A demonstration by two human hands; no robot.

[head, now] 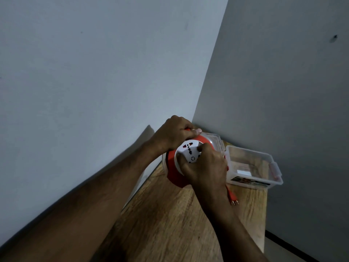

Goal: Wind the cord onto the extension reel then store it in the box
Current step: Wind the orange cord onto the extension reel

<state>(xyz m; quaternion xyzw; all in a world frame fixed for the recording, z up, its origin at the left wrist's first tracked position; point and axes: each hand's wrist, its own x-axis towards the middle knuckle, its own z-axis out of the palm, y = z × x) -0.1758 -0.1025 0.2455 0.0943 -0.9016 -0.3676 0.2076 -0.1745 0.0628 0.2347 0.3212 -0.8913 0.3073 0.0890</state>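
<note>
An orange extension reel (174, 176) with a white socket face (188, 151) is held above the wooden table (170, 214). My left hand (173, 133) grips its orange handle at the top. My right hand (205, 167) is closed on the white centre disc. An orange plug (233, 198) with metal pins hangs on its cord below my right wrist. A clear plastic box (272, 163) stands open on the table to the right, in the corner. Most of the cord is hidden behind my right hand.
A clear lid (217, 140) lies behind the reel against the wall. Two grey walls meet in a corner behind the table. The table's right edge runs close to the right wall, with a dark baseboard (283, 242) below.
</note>
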